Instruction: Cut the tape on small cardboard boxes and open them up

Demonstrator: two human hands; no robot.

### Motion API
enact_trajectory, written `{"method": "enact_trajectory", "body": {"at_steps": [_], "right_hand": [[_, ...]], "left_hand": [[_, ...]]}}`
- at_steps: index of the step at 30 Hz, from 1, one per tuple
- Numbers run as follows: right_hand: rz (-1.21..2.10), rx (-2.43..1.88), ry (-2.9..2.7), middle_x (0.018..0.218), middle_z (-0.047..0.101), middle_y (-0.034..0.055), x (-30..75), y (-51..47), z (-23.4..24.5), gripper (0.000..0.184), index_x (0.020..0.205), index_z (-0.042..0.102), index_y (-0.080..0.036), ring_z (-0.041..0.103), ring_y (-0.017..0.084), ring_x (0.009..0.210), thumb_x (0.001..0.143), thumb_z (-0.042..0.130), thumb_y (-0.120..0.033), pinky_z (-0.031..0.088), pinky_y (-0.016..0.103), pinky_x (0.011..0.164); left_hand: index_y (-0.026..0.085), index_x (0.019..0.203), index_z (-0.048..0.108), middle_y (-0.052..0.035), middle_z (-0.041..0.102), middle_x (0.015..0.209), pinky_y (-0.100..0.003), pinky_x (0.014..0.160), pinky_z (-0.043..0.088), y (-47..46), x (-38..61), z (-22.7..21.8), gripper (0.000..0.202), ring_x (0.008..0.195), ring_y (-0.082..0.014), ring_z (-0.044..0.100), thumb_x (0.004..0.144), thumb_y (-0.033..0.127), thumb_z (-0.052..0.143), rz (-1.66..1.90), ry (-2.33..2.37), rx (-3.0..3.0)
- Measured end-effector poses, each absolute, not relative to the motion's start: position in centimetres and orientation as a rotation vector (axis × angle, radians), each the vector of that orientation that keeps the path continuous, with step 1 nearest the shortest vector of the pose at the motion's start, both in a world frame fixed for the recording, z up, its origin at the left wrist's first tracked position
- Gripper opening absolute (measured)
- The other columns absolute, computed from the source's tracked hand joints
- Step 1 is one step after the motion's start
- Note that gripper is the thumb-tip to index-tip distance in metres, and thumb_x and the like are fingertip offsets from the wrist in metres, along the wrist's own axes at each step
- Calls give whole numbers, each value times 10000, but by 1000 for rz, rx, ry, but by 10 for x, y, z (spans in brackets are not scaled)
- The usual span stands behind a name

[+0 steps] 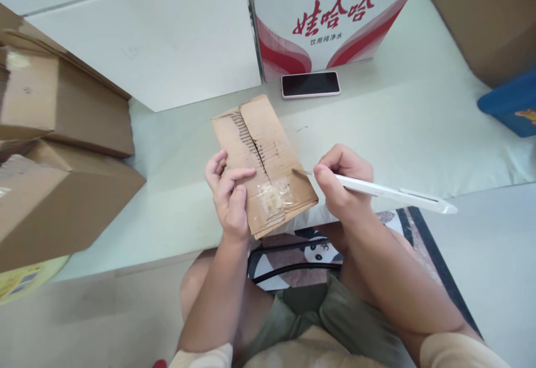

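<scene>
My left hand (229, 194) grips the near left edge of a brown cardboard piece (263, 150), fingers curled over its face. The cardboard is torn and slit down its middle, with clear tape near its lower end, and it tilts up from the pale green mat (397, 128). My right hand (341, 181) is closed round a white utility knife (389, 192), held like a pen. The knife's thin blade tip touches the cardboard's right edge.
A white carton with red lettering (330, 10) stands at the back, a dark phone (310, 84) lying in front of it. Brown cardboard boxes (58, 150) are stacked at the left. A blue box (513, 103) sits at the right edge. A panda-patterned stool (310, 245) shows between my knees.
</scene>
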State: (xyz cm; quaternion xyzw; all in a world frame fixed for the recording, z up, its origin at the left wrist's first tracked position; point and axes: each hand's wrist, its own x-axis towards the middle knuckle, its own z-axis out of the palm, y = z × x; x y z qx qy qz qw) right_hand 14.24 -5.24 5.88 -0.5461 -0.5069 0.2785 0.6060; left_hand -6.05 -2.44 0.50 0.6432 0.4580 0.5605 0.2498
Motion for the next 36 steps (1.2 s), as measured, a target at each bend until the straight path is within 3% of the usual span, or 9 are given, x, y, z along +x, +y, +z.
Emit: {"method": "enact_trajectory", "body": {"at_steps": [12,36], "right_hand": [[729,-1213,-1259,488,469,-62,138,-55,64,247,622,502,-231,359,78,441,811,657,-267,253,233,429],[772,-1148,-1216,479,466,-65,148,-55,61,264,615,514,-233,366,84,427,829,660,-285,268,242,430]], "left_hand": [[246,944,761,-78,495,1441,-528,1241,384,-24,-62,5,371,1409,-329,495,941,552,552,1488,1286,1759],[249,945,752,-74,492,1431,-524,1292,309,-25,-61,6,366,1456,-332,444,948,551,545,1502,1291,1785]]}}
